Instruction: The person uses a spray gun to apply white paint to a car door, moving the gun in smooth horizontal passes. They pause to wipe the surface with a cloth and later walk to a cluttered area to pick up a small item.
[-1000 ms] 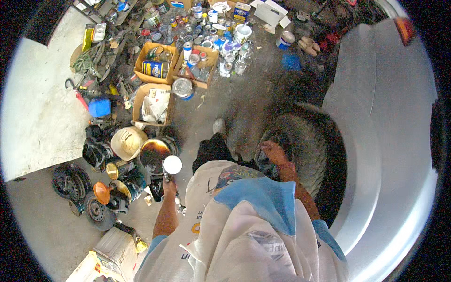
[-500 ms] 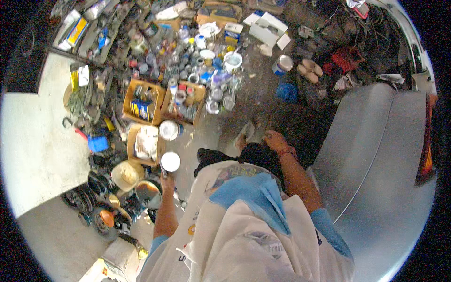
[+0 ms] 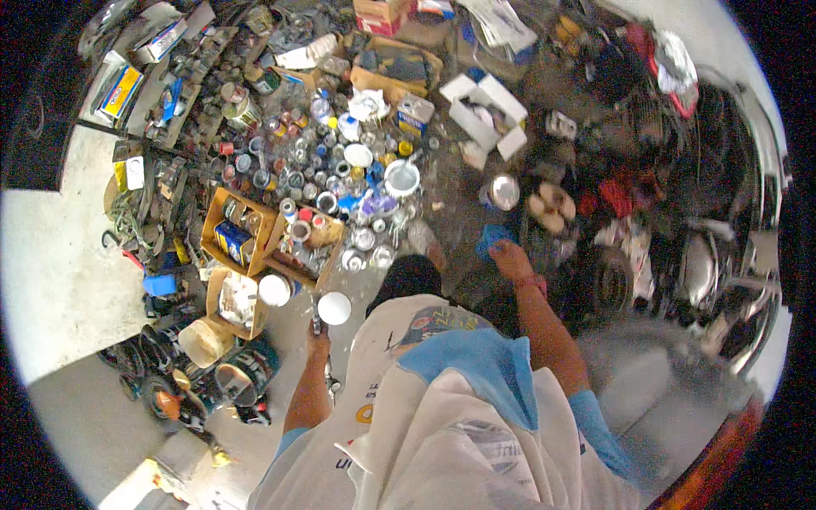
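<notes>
In my left hand (image 3: 318, 342) is a spray gun (image 3: 318, 316), a slim metal body with a round white cup (image 3: 334, 308) on its right. My fingers are wrapped round its handle, and metal fittings (image 3: 333, 387) hang below by the wrist. My right hand (image 3: 511, 262) is out in front with its fingers curled in, and nothing shows in them. A blue thing (image 3: 491, 241) appears just beyond its fingertips, seemingly on the floor. Nearest my left hand stands a tub with a white lid (image 3: 274, 291), beside the cardboard boxes (image 3: 229, 276).
Many jars, cans and a white bucket (image 3: 402, 177) crowd the floor ahead. An opened white box (image 3: 484, 110), a can (image 3: 504, 193) and a pair of beige shoes (image 3: 551, 206) lie ahead right. Dark car parts line the right, with a grey car panel (image 3: 654, 382) nearer me.
My view has moved forward, so the floor clutter sits lower and the car panel has slid back to the lower right. The spray gun has swung right. My right hand stays curled.
</notes>
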Tool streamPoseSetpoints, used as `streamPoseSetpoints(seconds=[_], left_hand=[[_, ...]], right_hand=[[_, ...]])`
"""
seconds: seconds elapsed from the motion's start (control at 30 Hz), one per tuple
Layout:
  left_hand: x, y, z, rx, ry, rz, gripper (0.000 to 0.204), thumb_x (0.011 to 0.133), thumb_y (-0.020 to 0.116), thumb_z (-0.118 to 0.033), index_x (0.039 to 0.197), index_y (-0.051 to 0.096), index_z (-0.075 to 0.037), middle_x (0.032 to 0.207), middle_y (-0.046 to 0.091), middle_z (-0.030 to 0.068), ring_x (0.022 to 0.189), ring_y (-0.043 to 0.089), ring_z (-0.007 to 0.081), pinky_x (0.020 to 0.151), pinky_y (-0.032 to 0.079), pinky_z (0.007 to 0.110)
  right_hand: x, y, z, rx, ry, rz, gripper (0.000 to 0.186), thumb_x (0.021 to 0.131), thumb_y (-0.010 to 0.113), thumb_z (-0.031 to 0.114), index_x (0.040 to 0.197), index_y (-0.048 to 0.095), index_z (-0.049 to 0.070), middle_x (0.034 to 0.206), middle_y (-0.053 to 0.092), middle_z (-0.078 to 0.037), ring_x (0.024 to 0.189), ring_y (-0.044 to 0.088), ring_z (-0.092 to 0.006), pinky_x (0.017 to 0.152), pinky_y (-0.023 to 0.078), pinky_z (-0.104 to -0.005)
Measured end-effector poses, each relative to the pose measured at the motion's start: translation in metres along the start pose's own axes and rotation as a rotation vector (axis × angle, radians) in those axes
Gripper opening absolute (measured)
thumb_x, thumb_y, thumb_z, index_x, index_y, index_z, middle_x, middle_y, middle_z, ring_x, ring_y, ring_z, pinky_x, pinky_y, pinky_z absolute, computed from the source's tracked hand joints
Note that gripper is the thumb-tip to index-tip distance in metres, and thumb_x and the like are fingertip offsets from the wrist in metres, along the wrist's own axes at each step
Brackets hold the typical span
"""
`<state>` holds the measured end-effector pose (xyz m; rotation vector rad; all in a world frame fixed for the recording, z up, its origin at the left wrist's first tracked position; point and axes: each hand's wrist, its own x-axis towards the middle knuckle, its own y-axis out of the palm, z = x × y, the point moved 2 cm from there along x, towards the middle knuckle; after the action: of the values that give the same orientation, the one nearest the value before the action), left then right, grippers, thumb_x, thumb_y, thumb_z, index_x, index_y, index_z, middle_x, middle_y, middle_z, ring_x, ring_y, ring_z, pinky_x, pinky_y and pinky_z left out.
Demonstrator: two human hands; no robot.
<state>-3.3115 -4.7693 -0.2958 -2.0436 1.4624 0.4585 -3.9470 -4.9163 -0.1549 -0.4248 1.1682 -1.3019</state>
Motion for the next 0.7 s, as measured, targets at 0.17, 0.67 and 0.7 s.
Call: streamPoseSetpoints(seconds=[0.17,0.67,0.7], left_hand=[[0.021,0.098,-0.071,0.376,-0.133,-0.224,0.065,0.102,0.07,-0.041,0.156,0.054,-0.009,0.125,0.075,0.0239,0.111,0.074,0.0371,0.094,0.056,0.046],[-0.008,0.295,-0.276,-0.164,-0.273,-0.685,0.07,0.091,0.074,-0.034,0.157,0.055,-0.018,0.145,0.066,0.0241,0.135,0.063,0.0402,0.113,0.049,0.047],[-0.009,0.31,-0.282,-0.188,-0.299,-0.715,0.07,0.092,0.074,-0.034,0.156,0.055,-0.017,0.145,0.066,0.0236,0.136,0.062,0.0406,0.114,0.049,0.048]], right_hand=[[0.107,-0.04,-0.068,-0.115,-0.004,0.103,0.048,0.1,0.069,0.044,0.125,0.074,0.004,0.127,0.074,-0.022,0.119,0.069,-0.0445,0.104,0.054,-0.0548],[0.468,-0.086,0.03,-0.716,-0.906,0.819,0.046,0.102,0.068,0.041,0.123,0.073,0.001,0.123,0.074,-0.023,0.121,0.069,-0.0369,0.104,0.055,-0.0512],[0.495,-0.087,0.047,-0.77,-1.034,0.833,0.045,0.103,0.068,0.041,0.123,0.073,0.001,0.122,0.074,-0.023,0.121,0.069,-0.0364,0.104,0.055,-0.051]])
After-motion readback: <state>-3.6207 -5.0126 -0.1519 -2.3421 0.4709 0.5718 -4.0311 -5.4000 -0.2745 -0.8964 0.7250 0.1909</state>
